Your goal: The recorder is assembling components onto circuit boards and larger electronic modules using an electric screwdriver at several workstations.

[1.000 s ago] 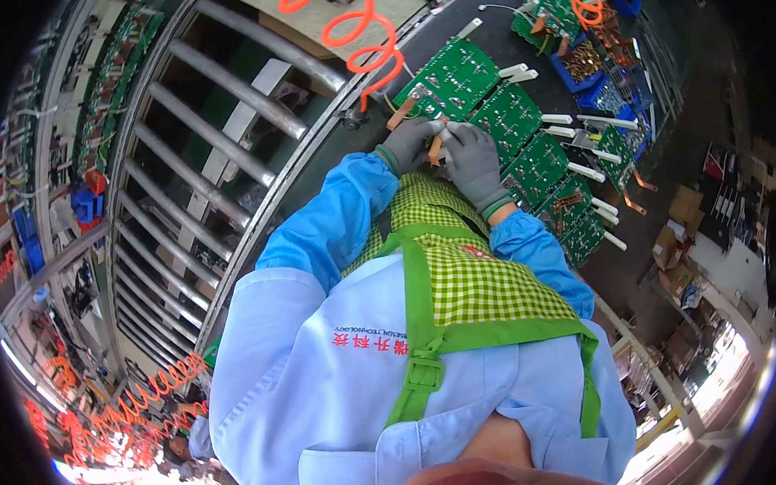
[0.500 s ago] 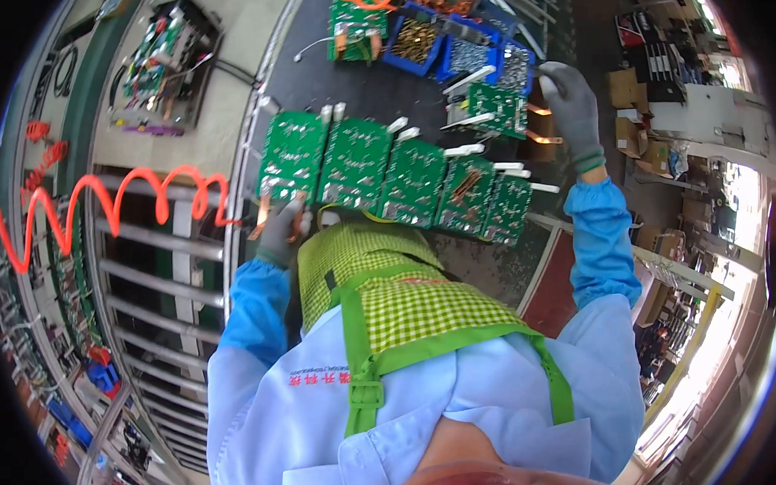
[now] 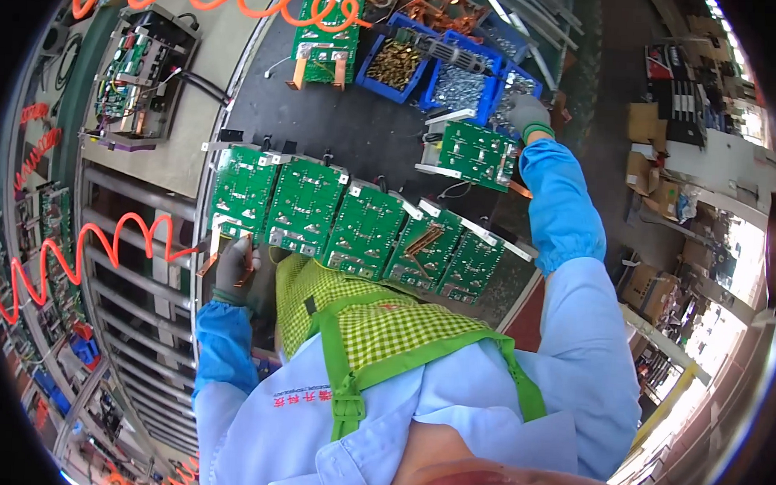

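While the left hand [image 3: 232,267] is touching a copper strip [image 3: 249,262] at the leftmost circuit board [image 3: 243,186], beside the bench's [image 3: 302,124] left edge, the right hand [image 3: 524,116] is partly covering a blue bin [image 3: 529,74], neither grip showing clearly. That board is looking partly done; four neighbouring boards [image 3: 367,229] are apparently awaiting strips.

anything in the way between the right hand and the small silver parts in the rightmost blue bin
Nothing visible stands between them: the right hand is at the near end of that bin, right by the silver parts. The nearest green board lies beside the wrist, outside that gap.
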The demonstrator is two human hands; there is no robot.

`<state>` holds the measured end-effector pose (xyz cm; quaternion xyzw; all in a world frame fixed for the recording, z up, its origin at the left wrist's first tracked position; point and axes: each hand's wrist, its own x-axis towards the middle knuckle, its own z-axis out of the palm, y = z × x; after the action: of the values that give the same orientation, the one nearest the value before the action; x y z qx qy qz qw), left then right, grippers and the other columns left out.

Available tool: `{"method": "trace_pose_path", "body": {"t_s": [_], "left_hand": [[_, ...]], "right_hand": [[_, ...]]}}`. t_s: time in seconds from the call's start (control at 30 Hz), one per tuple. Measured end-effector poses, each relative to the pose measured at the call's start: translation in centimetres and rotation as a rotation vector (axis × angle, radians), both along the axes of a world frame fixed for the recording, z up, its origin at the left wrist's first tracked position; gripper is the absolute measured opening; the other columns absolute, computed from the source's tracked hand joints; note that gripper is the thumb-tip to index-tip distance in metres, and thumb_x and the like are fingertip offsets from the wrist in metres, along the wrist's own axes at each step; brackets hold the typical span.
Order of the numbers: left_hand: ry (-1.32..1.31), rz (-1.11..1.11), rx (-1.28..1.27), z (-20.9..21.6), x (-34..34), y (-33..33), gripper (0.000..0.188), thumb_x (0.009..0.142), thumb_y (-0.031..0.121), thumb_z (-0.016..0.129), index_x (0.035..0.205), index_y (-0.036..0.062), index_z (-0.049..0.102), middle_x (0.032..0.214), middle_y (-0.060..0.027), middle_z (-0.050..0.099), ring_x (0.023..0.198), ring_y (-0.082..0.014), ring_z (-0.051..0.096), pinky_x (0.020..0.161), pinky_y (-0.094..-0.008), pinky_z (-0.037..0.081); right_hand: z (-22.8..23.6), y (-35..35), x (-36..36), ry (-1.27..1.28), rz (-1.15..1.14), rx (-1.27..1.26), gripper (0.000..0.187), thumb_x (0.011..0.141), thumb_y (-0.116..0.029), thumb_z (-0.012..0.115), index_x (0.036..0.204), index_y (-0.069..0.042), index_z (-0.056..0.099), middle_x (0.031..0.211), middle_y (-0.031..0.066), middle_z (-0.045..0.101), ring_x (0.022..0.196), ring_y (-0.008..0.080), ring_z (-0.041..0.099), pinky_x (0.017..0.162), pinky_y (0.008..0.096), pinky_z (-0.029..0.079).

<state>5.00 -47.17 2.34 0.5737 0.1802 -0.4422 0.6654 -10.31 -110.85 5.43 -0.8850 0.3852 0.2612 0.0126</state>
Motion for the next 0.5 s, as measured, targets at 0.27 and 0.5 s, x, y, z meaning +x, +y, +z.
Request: {"method": "trace_pose_path", "body": {"t_s": [0.27,0.5], "left_hand": [[0.092,0.091,-0.079,-1.0,-0.4,1.2,0.025,0.088,0.023,0.060,0.108,0.0070,0.058,0.089,-0.0007,0.059,0.070,-0.0112,0.054,0.054,-0.0217,0.045],[0.112,0.063,-0.059,-1.0,-0.2,1.5,0.023,0.090,0.022,0.056,0.107,0.0068,0.057,0.088,-0.0002,0.058,0.072,-0.0111,0.054,0.055,-0.0224,0.043]], "right_hand": [[-3.0,-1.3,-0.5,-0.009,0.004,-0.122,0.028,0.086,-0.016,0.047,0.108,-0.013,0.064,0.108,0.0150,0.063,0.099,0.0343,0.061,0.083,0.0462,0.049],[-3.1,-1.6,-0.8,-0.243,-0.033,-0.197,0.029,0.084,-0.018,0.048,0.107,-0.020,0.065,0.105,0.0147,0.064,0.098,0.0350,0.061,0.085,0.0460,0.048]]}}
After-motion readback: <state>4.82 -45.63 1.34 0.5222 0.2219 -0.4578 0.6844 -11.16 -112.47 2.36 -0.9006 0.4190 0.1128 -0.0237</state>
